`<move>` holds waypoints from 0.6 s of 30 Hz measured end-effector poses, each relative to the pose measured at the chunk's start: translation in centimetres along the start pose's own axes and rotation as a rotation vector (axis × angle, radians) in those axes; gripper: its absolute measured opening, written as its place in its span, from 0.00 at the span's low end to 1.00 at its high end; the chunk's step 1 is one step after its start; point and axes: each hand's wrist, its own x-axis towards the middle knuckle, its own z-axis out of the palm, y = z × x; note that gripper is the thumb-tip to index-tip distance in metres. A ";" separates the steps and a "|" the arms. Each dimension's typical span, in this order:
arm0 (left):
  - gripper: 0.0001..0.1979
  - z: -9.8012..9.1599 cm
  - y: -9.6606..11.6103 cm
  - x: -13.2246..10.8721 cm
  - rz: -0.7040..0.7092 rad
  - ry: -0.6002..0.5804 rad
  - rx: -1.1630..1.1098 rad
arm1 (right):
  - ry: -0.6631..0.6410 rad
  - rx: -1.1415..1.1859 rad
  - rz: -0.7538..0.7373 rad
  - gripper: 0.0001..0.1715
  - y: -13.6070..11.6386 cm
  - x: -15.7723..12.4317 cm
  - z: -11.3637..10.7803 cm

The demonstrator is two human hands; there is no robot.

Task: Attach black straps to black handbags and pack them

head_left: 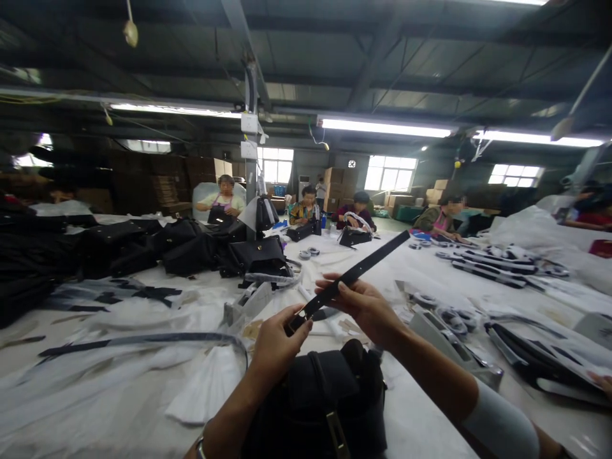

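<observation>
A black strap with a metal buckle at its lower end slants up to the right between my hands. My left hand pinches the buckle end between thumb and fingers. Further up, my right hand grips the strap near its middle, thumb on top. Below both hands stands a black handbag with a gold-coloured clasp on its front, close to my body. The strap's free end points away over the table.
Black bags are heaped at the left. A wrapped strap lies on the white table cover. Grey tape dispensers flank my hands. More wrapped straps lie at the right. Several co-workers sit across the table; another person's hand shows at the right edge.
</observation>
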 end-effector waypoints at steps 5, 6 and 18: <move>0.21 -0.3 0.5 -0.1 -0.022 -0.045 -0.038 | 0.080 0.087 0.022 0.17 0.1 0.5 -1.3; 0.21 -0.3 0.6 -0.1 -0.022 -0.051 -0.042 | 0.093 0.102 0.027 0.16 0.1 0.5 -1.5; 0.17 -0.3 1.2 -0.2 0.025 -0.028 -0.017 | -0.010 -0.110 0.038 0.12 0.4 0.0 -0.4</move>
